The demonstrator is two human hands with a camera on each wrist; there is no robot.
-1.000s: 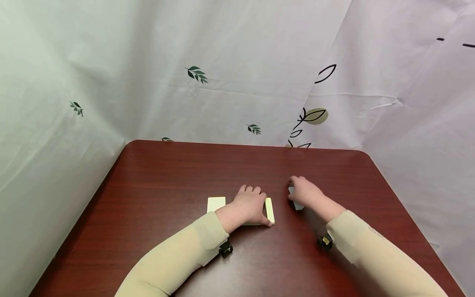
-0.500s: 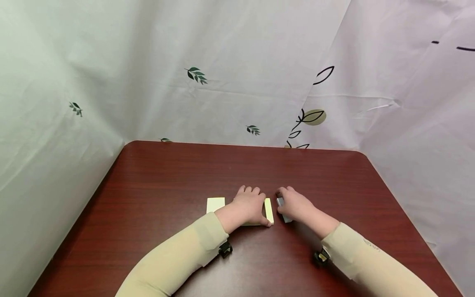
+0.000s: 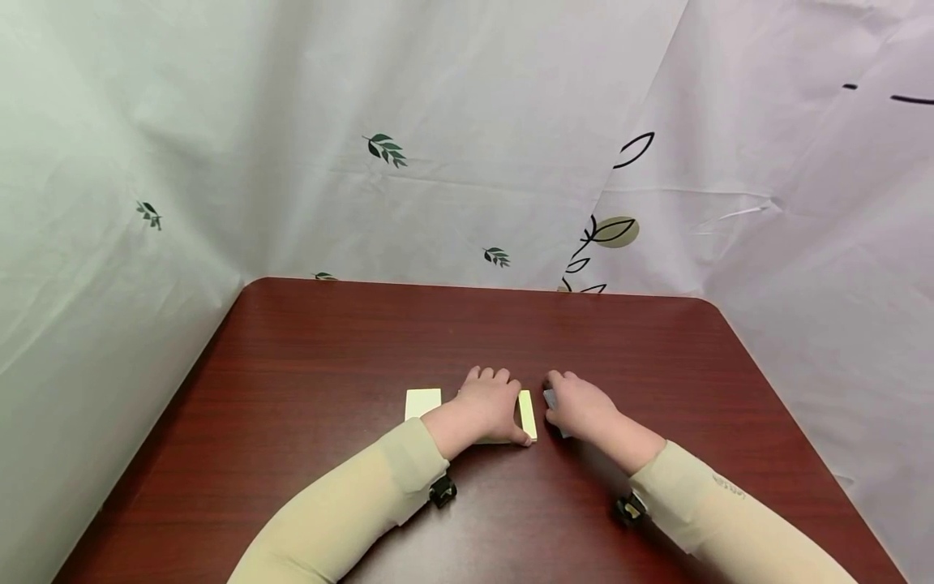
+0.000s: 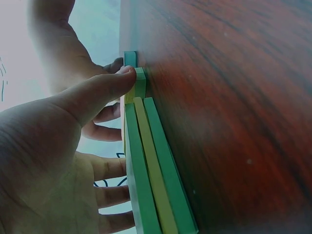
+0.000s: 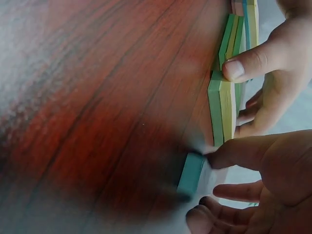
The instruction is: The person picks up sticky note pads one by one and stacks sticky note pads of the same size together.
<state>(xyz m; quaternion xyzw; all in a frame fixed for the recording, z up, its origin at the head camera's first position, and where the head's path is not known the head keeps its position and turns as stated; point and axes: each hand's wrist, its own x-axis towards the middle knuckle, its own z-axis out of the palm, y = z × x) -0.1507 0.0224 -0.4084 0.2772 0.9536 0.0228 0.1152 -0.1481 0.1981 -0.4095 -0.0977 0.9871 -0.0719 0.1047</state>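
My left hand (image 3: 487,407) lies over a stack of flat green and yellow pads (image 4: 155,170), which look like sticky notes. Its thumb is at the near edge and its fingers reach the far edge. Against that stack's right side is a narrow pale-yellow and green block (image 3: 528,415), touched by the left thumb. My right hand (image 3: 581,407) holds a small blue-grey block (image 5: 191,173) between thumb and fingers, on the table just right of the narrow block, with a slim gap between. From above, the hands cover most of the stack and the blue-grey block.
Left of the stack lies a pale-yellow pad (image 3: 423,401), partly behind the left wrist. Pink, blue and yellow layers (image 5: 246,19) show at that end in the right wrist view. The reddish-brown table (image 3: 328,341) ends at a white patterned curtain (image 3: 438,195).
My right hand has brought the blue-grey block left and nearer, up beside the narrow pale-yellow block, then nearly stopped. The left hand has stayed in place on the stack.
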